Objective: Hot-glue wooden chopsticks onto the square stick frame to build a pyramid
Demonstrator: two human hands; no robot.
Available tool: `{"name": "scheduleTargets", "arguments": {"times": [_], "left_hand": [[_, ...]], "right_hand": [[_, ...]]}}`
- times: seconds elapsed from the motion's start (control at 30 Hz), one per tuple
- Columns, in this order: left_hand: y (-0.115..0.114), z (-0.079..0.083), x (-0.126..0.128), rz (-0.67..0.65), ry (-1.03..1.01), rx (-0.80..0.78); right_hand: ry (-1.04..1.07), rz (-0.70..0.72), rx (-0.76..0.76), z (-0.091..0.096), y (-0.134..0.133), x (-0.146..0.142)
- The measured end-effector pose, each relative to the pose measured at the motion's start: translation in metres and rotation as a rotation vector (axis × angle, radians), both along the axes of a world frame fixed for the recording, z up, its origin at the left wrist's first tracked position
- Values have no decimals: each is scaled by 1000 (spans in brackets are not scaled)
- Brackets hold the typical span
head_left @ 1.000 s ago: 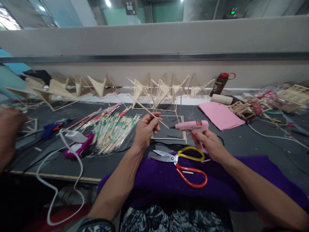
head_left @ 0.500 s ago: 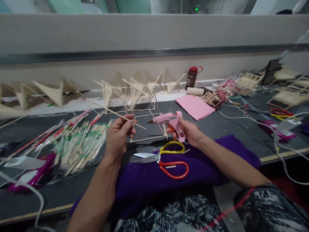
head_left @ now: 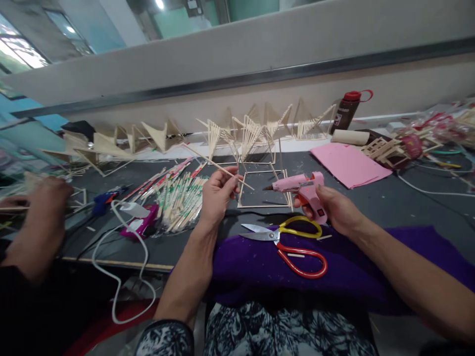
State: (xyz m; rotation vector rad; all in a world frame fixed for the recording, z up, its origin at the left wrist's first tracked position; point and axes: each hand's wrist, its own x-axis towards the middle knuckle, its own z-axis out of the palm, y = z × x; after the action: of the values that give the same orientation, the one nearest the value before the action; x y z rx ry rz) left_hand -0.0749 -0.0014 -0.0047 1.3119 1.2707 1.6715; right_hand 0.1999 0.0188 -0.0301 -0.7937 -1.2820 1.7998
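Between the thumb and fingers of my left hand (head_left: 218, 192) is a thin wooden stick (head_left: 202, 155), slanting down to the right. My right hand (head_left: 336, 205) is wrapped around the handle of a pink hot glue gun (head_left: 297, 184). Its dark nozzle points left, a short gap from the stick's lower end. Behind both hands, a wooden stick frame (head_left: 263, 206) rests on the dark table. Scissors (head_left: 273, 236) with one yellow and one red handle lie blades apart on a purple cloth (head_left: 241, 272) in front of me.
Bagged wooden sticks (head_left: 181, 200) lie left of my left hand. Stick models (head_left: 252, 136) line the wall beside a dark bottle (head_left: 343, 114). Pink sheets (head_left: 349, 163) lie at right. A co-worker's hand (head_left: 48, 198), a purple power strip (head_left: 143, 222) and a white cable (head_left: 118, 282) are at left.
The view has swung left and tilted, bringing a co-worker's arm into sight. My hands keep hold of the stick and the glue gun, with little change between them.
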Motion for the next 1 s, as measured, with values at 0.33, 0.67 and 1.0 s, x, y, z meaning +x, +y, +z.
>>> {"name": "scheduleTargets", "arguments": {"times": [0.33,0.67,1.0], "left_hand": [[-12,-7,-54,162,22,-110],[21,-30,-48,61,134,-297],[20,-41,-50,-42,249,-350]], "right_hand": [[-108,62,81,-9,2,2],[-134,147,108,-6,-1,6],[-113,140,62,-1,-5,2]]}}
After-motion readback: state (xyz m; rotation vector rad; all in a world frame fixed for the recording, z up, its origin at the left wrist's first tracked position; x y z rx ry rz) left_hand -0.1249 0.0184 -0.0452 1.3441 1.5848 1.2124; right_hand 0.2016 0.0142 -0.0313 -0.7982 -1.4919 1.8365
